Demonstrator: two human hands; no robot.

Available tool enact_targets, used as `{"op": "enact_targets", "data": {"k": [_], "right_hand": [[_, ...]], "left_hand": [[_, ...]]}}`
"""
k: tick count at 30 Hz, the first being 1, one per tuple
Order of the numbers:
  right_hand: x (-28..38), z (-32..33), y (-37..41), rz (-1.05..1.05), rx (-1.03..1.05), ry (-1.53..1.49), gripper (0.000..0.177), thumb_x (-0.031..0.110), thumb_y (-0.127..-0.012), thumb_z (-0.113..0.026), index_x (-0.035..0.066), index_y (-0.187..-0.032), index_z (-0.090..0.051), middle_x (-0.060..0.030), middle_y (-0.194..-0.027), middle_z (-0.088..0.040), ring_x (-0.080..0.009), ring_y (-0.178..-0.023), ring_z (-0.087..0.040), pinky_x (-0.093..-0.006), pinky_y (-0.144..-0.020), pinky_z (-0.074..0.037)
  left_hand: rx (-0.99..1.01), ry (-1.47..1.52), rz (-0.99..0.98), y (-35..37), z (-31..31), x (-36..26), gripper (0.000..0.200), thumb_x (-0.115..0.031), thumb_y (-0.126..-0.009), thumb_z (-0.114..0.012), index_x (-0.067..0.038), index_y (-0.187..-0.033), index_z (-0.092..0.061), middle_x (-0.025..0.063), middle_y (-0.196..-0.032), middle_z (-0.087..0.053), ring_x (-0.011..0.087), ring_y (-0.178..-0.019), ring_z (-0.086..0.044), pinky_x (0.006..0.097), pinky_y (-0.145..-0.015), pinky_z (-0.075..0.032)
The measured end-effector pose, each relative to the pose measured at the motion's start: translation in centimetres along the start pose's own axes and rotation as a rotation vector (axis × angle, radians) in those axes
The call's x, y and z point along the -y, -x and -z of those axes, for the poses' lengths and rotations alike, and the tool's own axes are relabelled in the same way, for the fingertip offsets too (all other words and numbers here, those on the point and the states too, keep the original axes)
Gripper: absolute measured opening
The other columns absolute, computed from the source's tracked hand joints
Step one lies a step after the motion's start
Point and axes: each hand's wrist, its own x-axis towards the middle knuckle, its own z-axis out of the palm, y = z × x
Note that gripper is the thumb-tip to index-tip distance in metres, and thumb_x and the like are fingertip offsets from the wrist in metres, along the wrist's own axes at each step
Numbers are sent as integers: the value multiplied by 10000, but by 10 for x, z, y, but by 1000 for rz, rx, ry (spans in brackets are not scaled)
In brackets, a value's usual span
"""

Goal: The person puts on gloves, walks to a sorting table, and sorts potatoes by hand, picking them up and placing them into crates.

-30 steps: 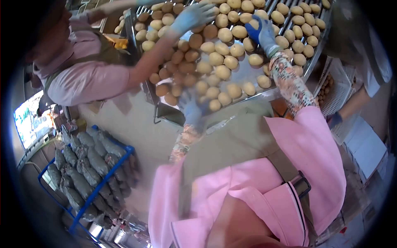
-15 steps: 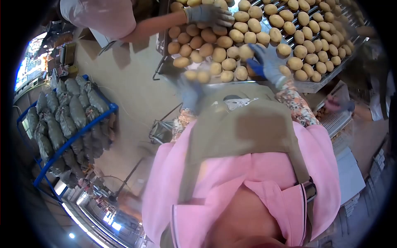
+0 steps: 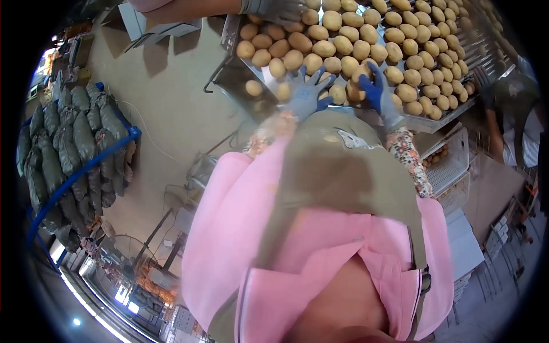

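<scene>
Many potatoes (image 3: 342, 44) lie on a metal roller table (image 3: 426, 123) at the top of the view. My left hand (image 3: 307, 94), in a grey-and-blue glove, reaches over the front edge with its fingers spread across several potatoes. My right hand (image 3: 382, 94), gloved the same way, is at the front edge to the right. Its blue fingers and thumb curve around one potato (image 3: 361, 74). A lone potato (image 3: 253, 87) is at the left, by the table's corner, apart from the others.
A co-worker's gloved hand (image 3: 277, 9) rests at the table's far left. Another person (image 3: 512, 108) stands at the right. Filled bags (image 3: 71, 143) lie on a blue-framed rack (image 3: 86, 178) at the left. A white crate (image 3: 452, 163) is beside me on the right.
My left hand has moved right and up from beside the corner onto the potatoes. My right hand has shifted slightly and closed around a potato. The co-worker's hand has moved farther back.
</scene>
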Motion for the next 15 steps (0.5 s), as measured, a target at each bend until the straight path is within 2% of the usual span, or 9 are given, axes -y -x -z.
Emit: {"op": "enact_targets", "data": {"k": [1,5,7,8,10,12,13,14,15], "right_hand": [[20,10,5,-128,-40,-93,629,308,-918,-600,-2,-1406,-352,-153,-1339,-464,-238,-1207,-465,-320,-983,-407],[-9,42,10,13,-76,102,586,252,-909,-598,-10,-1385,-379,-165,-1242,-546,-193,-1023,-581,-331,-840,-494],[-36,42,21,-312,157,-20,584,265,-901,-598,-22,-1368,-397,-174,-1171,-590,-199,-919,-614,-315,-795,-503],[-34,29,19,-287,236,241,595,269,-934,-572,-6,-1408,-341,-102,-1104,-582,-153,-835,-592,-271,-745,-495],[-59,-2,15,-392,294,-128,624,288,-922,-579,30,-1428,-322,-108,-1074,-588,-145,-773,-576,-284,-682,-488],[-38,-27,14,-340,333,-27,631,285,-918,-583,51,-1439,-313,-111,-1075,-589,-141,-789,-578,-287,-685,-488],[-23,-39,12,-279,374,74,640,282,-915,-586,73,-1450,-303,-115,-1077,-591,-136,-805,-579,-289,-689,-488],[-7,-51,9,-300,593,-300,643,269,-912,-605,67,-1444,-307,-126,-1104,-580,-149,-958,-579,-275,-820,-501],[-7,-52,9,-302,598,-296,643,269,-912,-605,67,-1444,-307,-126,-1104,-580,-149,-958,-579,-275,-820,-501]], "left_hand": [[-33,49,0,5,-5,6,663,-502,-790,-627,-383,-1401,-397,9,-1527,-275,508,-1368,-166,698,-1065,-112],[-80,66,3,27,7,20,682,-481,-803,-624,-337,-1423,-379,36,-1523,-279,438,-1391,-191,678,-1063,-146],[-55,103,212,43,7,34,673,-429,-832,-609,-271,-1439,-365,64,-1521,-274,345,-1391,-254,642,-1041,-229],[-75,103,258,54,4,48,655,-401,-854,-594,-199,-1437,-374,100,-1483,-339,284,-1366,-319,606,-1021,-281],[-89,106,401,74,12,67,612,-358,-866,-609,-134,-1402,-418,158,-1363,-474,355,-1289,-399,504,-1048,-317],[-264,344,406,99,-19,107,625,-365,-860,-622,-133,-1403,-416,194,-1382,-440,411,-1269,-396,493,-1064,-315],[-338,281,355,107,-26,123,664,-413,-848,-626,-142,-1412,-406,200,-1402,-415,414,-1294,-368,535,-1061,-301],[-413,218,306,112,-25,136,704,-462,-835,-630,-152,-1421,-395,206,-1423,-391,416,-1319,-339,577,-1058,-287],[-414,220,312,115,-30,138,704,-462,-835,-630,-152,-1421,-395,206,-1423,-391,416,-1319,-339,577,-1058,-287]]}}
